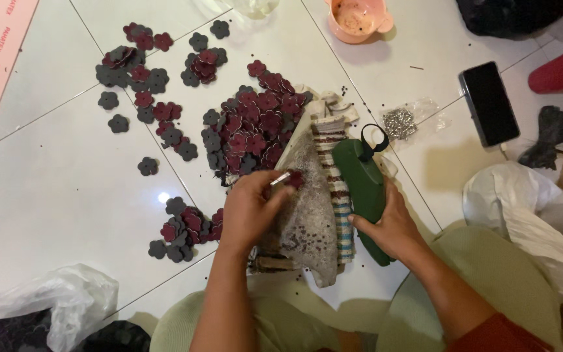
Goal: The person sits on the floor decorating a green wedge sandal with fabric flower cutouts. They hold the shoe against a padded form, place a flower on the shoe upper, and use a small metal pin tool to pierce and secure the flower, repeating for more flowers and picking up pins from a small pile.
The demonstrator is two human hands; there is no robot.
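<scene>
My left hand (249,208) pinches a small dark red flower piece (292,178) together with a thin metal pin over a worn, folded cloth (311,208) on the white tiled floor. My right hand (392,225) grips a dark green handheld tool (363,186) with a black loop at its top, resting on the cloth's striped edge. A big heap of grey and dark red flower-shaped cutouts (255,127) lies just beyond the cloth.
More flower cutouts are scattered at the left (141,85) and near my left knee (184,228). A pink bowl (358,19), a clear bag of small metal bits (400,122), a black phone (489,103) and white plastic bags (522,208) surround me.
</scene>
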